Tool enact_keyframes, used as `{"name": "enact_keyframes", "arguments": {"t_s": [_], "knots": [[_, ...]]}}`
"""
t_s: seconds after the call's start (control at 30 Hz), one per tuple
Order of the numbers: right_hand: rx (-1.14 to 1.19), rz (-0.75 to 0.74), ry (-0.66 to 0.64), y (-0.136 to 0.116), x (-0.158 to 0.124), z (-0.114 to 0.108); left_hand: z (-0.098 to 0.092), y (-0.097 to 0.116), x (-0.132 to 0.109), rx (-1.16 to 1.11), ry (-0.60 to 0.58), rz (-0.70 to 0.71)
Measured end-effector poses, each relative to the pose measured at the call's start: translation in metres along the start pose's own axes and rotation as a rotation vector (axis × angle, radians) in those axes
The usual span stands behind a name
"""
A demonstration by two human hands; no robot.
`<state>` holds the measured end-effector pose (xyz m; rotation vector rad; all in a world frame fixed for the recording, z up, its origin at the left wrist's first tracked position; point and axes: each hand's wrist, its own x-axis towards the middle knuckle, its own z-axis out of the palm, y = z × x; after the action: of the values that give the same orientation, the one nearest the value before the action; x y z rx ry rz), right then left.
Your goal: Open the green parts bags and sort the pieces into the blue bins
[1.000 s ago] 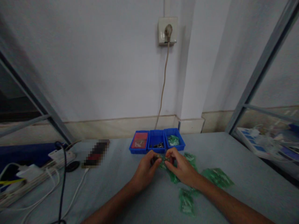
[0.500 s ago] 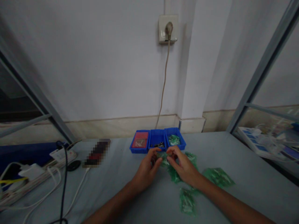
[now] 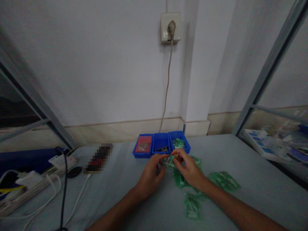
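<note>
My left hand (image 3: 151,175) and my right hand (image 3: 190,169) meet over the grey table (image 3: 149,211), both pinching one small green plastic bag (image 3: 169,161) between thumbs and fingertips. Just behind the hands stand three blue bins: the left bin (image 3: 142,145) with a red lining, the middle bin (image 3: 161,144) with small dark parts, the right bin (image 3: 179,143) with green bags. More green bags lie by my right wrist: one under the hand (image 3: 178,179), one nearer me (image 3: 192,206), one to the right (image 3: 223,181).
A power strip with white and black cables (image 3: 36,179) sprawls at the left. A dark blurred object (image 3: 98,158) lies left of the bins. A wall socket with a hanging cord (image 3: 170,29) is above. Metal frame posts (image 3: 269,67) and a cluttered neighbouring bench (image 3: 276,144) stand at the right.
Both hands have crept slightly away from me toward the bins, still pinching the green bag, which now shows more between the fingertips. Nothing else on the table moved.
</note>
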<state>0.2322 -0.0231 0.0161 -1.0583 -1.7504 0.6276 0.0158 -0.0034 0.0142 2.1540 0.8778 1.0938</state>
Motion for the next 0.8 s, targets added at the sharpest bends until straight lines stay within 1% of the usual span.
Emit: {"name": "enact_keyframes", "arguments": {"t_s": [0.23,0.4,0.47,0.53,0.6,0.8], "knots": [[-0.021,-0.016,0.026,-0.005,0.001,-0.001,0.001,-0.001,0.002,0.016,0.038,0.024],[-0.006,-0.019,-0.036,-0.009,0.0,-0.002,-0.005,0.004,0.004,0.07,0.061,-0.088],[-0.026,-0.016,-0.023,-0.007,0.0,-0.001,-0.006,0.006,0.005,0.063,0.074,-0.13],[-0.05,-0.029,0.008,-0.005,-0.001,-0.001,-0.006,0.007,0.006,0.036,0.067,-0.143],[-0.058,-0.04,0.01,-0.003,-0.002,-0.001,-0.005,0.007,0.006,0.015,0.05,-0.144],[-0.064,-0.142,-0.076,-0.006,-0.003,-0.002,-0.004,0.006,0.005,0.023,-0.007,-0.126]]}}
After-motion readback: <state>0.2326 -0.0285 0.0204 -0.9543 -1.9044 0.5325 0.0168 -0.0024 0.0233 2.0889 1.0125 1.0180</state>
